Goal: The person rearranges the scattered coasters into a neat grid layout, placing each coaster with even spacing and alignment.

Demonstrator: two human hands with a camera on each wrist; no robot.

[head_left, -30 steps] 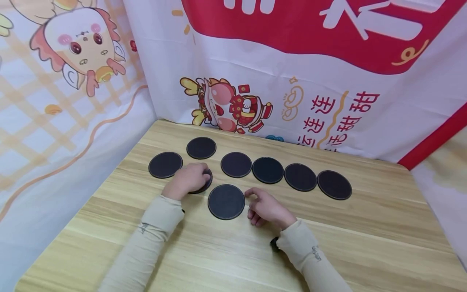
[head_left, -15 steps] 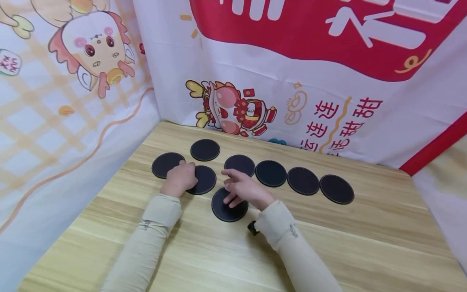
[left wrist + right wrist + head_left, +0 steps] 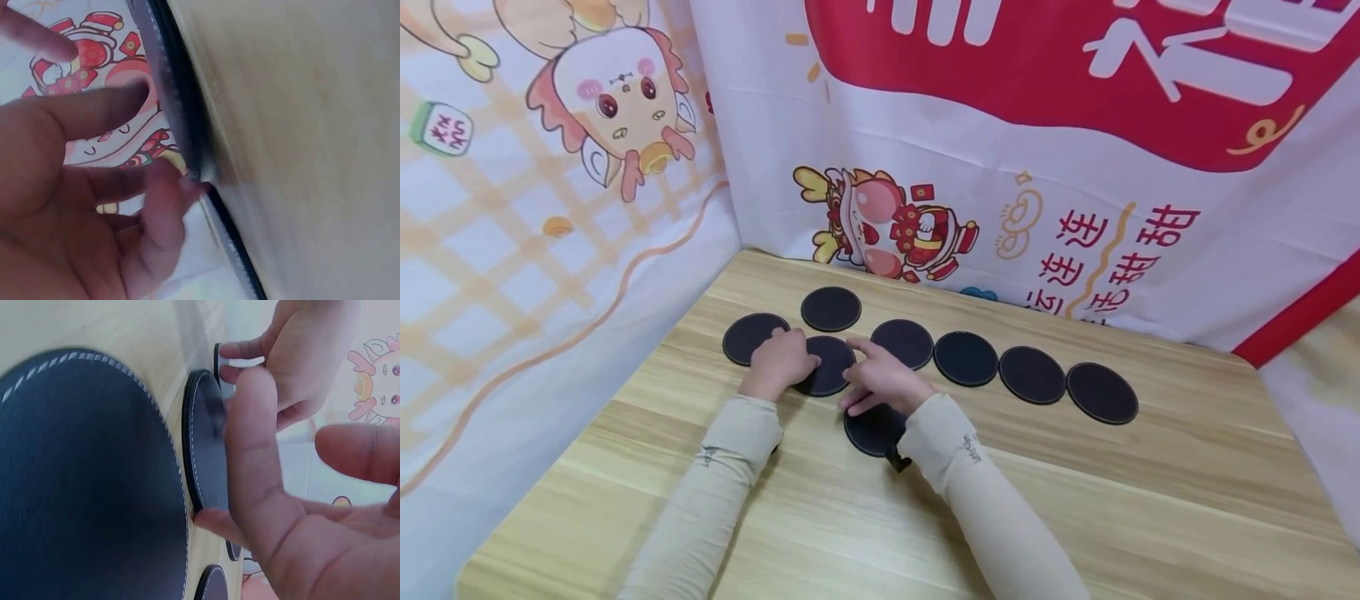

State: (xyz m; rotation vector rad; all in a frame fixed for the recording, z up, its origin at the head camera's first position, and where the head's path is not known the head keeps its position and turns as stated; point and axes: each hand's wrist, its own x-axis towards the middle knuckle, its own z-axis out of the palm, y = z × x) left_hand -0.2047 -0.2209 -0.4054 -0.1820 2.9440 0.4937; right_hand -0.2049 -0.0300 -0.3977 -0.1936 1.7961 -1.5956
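Round dark coasters with stitched rims lie flat on a wooden table. My left hand (image 3: 781, 362) bridges the left coaster (image 3: 747, 337) and the middle coaster (image 3: 827, 362), its thumb over the middle one's left part. In the left wrist view, bent fingers of the left hand (image 3: 94, 162) touch where two coaster edges meet. My right hand (image 3: 887, 379) reaches above the near coaster (image 3: 871, 435), partly covering it, with fingers at the middle coaster's right edge. In the right wrist view, a fingertip of the right hand (image 3: 294, 506) touches that coaster's rim. Neither hand grips a coaster.
A single coaster (image 3: 831, 309) lies farther back. To the right, a row holds a purplish coaster (image 3: 902, 343), a dark blue-green coaster (image 3: 966, 358) and two more, nearly touching. Printed cloth (image 3: 760, 150) hangs behind and left of the wooden table (image 3: 1075, 517).
My right hand has moved left and forward, from beside the near coaster to the middle one's right edge. My left hand has shifted left, uncovering more of the middle coaster. The head view has shifted slightly.
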